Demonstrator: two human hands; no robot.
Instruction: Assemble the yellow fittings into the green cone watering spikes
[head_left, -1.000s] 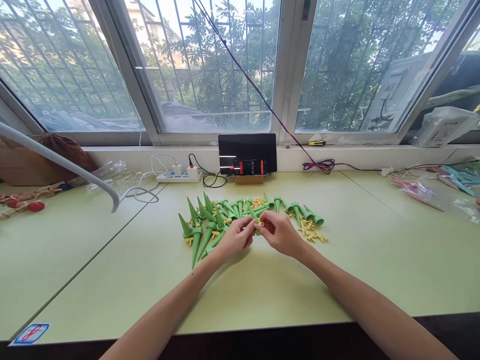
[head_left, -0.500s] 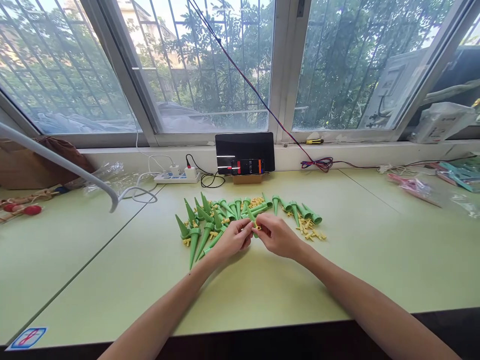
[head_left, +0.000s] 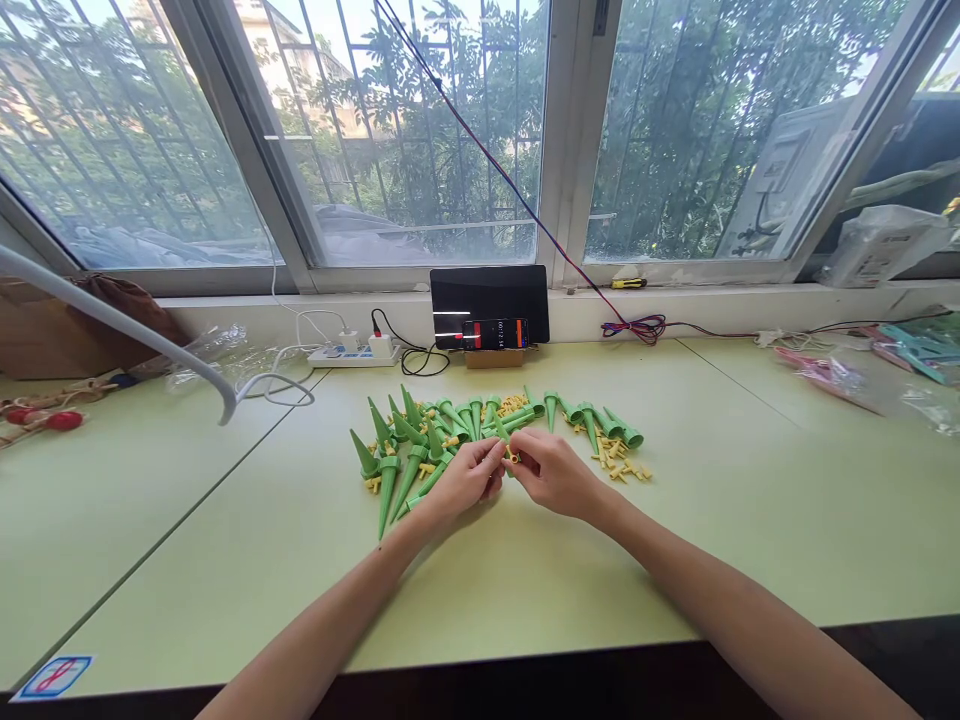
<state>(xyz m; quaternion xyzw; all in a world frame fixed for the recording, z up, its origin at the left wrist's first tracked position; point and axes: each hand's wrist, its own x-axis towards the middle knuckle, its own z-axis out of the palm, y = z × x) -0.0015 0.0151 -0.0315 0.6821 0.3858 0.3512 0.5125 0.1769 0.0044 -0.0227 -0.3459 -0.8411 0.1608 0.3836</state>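
Both my hands meet over the middle of the table. My left hand (head_left: 472, 474) is closed around a green plastic cone-shaped spike (head_left: 501, 428), whose pointed end shows above the fingers. Pinched in my right hand (head_left: 553, 473) is a small yellow valve piece (head_left: 513, 458), held against the spike; my fingers hide where the two meet. To the left and behind lie several more green spikes (head_left: 409, 476), some with yellow pieces among them. Loose yellow pieces (head_left: 622, 462) are scattered to the right, beside a few other green spikes (head_left: 609, 425).
A phone (head_left: 496, 334) leans on a dark screen (head_left: 489, 290) at the back. Left of it sit a power strip (head_left: 352, 355) and a white cable. Red beads (head_left: 64, 420) lie far left, plastic-wrapped items (head_left: 829, 378) far right. The table (head_left: 555, 610) ends near my forearms.
The yellow piece between my fingers has turned slightly, its round opening now facing me more. Otherwise my hands have hardly moved.
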